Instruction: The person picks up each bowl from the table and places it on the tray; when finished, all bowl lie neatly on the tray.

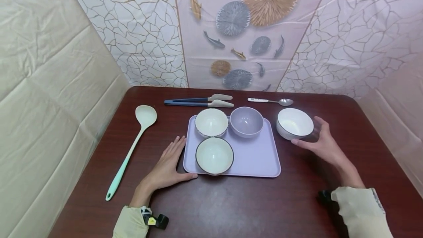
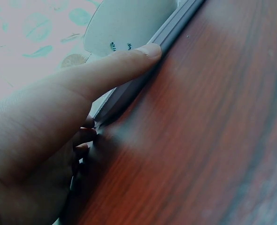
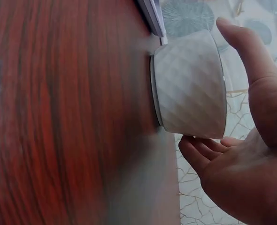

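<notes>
My right hand [image 1: 325, 146] spreads around the right side of a white bowl [image 1: 294, 122] standing on the table right of the tray. In the right wrist view that bowl [image 3: 190, 84] has a diamond-patterned outside; the thumb stands off its rim and the fingertips are close against its far side. My left hand [image 1: 170, 168] lies with straight fingers along the left edge of a lavender tray [image 1: 254, 162], thumb at its front left corner. The tray bears a white bowl [image 1: 211, 122], a lavender bowl [image 1: 246, 121] and a dark-rimmed white bowl [image 1: 214, 156].
A pale green ladle [image 1: 132, 150] lies left of my left hand. Blue-handled tongs [image 1: 198, 101] and a metal spoon [image 1: 271, 101] with a white handle lie behind the tray. Patterned cloth [image 1: 148, 28] hangs along the table's back edge.
</notes>
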A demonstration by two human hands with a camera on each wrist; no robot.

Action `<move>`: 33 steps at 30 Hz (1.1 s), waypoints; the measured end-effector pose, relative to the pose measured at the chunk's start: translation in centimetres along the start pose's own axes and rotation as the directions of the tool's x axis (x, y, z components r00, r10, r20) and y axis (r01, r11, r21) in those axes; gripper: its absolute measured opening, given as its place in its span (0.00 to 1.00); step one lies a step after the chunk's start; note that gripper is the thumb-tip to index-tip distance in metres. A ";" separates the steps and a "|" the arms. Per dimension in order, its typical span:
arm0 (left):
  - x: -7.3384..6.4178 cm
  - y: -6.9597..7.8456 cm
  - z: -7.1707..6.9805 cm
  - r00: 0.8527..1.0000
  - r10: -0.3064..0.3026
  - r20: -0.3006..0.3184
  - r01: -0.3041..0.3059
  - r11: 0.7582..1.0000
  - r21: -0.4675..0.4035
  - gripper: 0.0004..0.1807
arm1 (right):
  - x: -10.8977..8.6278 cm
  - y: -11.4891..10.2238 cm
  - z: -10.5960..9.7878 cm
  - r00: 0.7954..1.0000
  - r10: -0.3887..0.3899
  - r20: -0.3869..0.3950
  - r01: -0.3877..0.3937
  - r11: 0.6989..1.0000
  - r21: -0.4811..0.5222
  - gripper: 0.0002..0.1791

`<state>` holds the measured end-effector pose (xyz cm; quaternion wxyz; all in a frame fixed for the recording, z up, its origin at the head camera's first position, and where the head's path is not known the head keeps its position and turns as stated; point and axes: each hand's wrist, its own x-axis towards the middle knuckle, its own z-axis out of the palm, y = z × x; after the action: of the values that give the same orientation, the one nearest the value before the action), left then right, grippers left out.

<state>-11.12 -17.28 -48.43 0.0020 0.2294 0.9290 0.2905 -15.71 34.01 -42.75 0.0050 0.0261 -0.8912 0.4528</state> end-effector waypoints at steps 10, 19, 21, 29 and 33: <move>0.0 -0.1 0.0 1.000 -0.004 -0.001 0.004 1.000 -0.009 0.66 | 1.2 0.5 1.6 0.997 -0.017 -0.076 0.014 0.999 -0.036 0.68; 0.0 -0.2 -0.1 1.000 0.001 0.002 -0.001 1.000 -0.008 0.66 | 2.2 0.7 2.5 0.987 0.031 -0.155 -0.040 0.998 -0.053 0.69; 0.1 -0.2 -0.1 1.000 0.002 0.002 -0.002 1.000 -0.009 0.66 | 2.4 0.8 2.5 0.985 0.040 -0.167 -0.051 0.997 -0.061 0.69; 0.0 -0.2 -0.2 1.000 0.002 0.001 -0.002 1.000 -0.017 0.66 | 2.7 0.8 2.6 0.983 0.024 -0.182 -0.038 0.997 -0.074 0.67; 0.0 -0.2 -0.1 1.000 0.003 0.002 -0.003 1.000 -0.015 0.66 | 2.7 0.8 2.7 0.981 0.017 -0.196 -0.034 0.996 -0.083 0.65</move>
<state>-11.24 -17.44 -48.42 0.0042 0.2309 0.9265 0.2971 -18.36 32.23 -44.90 0.0874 -0.0299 -0.9052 0.4147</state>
